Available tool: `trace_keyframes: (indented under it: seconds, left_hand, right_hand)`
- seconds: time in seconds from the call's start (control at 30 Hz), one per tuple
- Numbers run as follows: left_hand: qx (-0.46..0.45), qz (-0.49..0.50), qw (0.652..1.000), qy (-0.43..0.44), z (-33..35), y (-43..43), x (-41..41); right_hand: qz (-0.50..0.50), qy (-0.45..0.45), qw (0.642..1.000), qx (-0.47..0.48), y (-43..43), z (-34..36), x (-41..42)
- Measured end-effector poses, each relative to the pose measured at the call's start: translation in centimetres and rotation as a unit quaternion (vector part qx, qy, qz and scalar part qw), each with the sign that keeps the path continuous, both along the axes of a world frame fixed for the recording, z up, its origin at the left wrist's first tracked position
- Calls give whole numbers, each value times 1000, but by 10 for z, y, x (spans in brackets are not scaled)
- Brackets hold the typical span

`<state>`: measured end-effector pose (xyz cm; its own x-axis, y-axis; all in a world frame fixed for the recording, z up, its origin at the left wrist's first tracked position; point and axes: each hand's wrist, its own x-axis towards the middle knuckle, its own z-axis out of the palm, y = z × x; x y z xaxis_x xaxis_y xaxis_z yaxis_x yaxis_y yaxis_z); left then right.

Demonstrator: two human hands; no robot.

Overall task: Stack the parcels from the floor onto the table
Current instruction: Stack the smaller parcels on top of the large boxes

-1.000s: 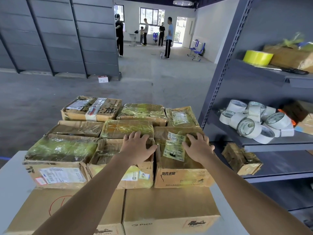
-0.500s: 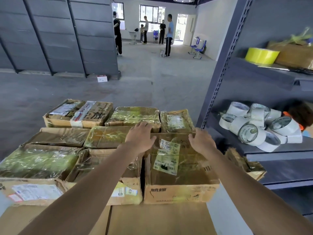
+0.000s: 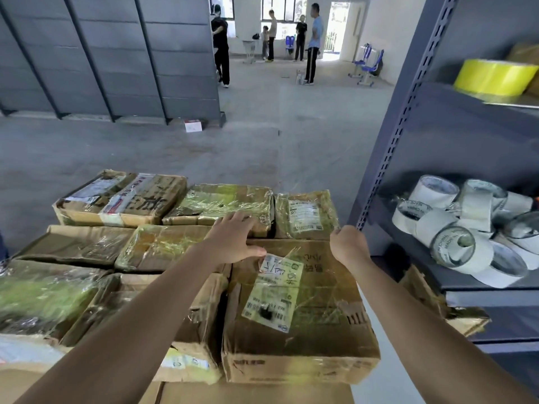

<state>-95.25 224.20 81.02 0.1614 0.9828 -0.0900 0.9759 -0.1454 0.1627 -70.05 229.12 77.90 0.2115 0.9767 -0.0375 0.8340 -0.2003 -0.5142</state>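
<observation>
Both hands are shown advanced since the earlier frames from the top to the far edge of the labelled parcel [image 3: 300,310], at lower centre among film-wrapped parcels [image 3: 163,246] on the stack. At the right of the frame, a grey rack [image 3: 388,158] carries white tape rolls [image 3: 455,246], one printed "MADE IN CHINA", and a yellow roll [image 3: 493,77]. Handwriting on the parcel's label [image 3: 277,293] is not legible. The left hand [image 3: 233,237] is laid flat, fingers straight, over the far edge. The right hand [image 3: 348,243] is curled round the far right corner.
</observation>
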Motion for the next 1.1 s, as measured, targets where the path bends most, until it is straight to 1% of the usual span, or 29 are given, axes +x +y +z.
trace_keyframes:
  seconds: [0.1, 0.2, 0.37, 0.47, 0.57, 0.73, 0.83, 0.93, 1.1]
  left_hand:
    - [2, -4, 1000, -4, -1, 0, -1]
    - [24, -8, 1000, 7, -4, 0, -2]
    - [47, -3, 999, 13, -9, 1, 0]
    - [63, 5, 998, 19, -11, 2, 1]
    - [65, 6, 998, 19, -14, 3, 1]
    - [73, 6, 997, 23, -17, 3, 0]
    - [75, 2, 997, 29, -17, 3, -2]
    - [82, -7, 996, 39, -19, 2, -1]
    - [66, -4, 997, 33, -15, 2, 0]
  right_hand:
    - [-24, 12, 1000, 6, 5, -1, -2]
    - [-39, 28, 999, 16, 8, -1, -3]
    - [14, 2, 1000, 0, 7, 3, 2]
    - [42, 9, 999, -5, 4, 6, 3]
    - [63, -4, 998, -15, -1, 6, 1]
    - [61, 22, 996, -56, -6, 5, -5]
    - [45, 44, 996, -57, -7, 1, -2]
    - [47, 41, 997, -49, -6, 0, -6]
    - [56, 20, 997, -52, -7, 3, -10]
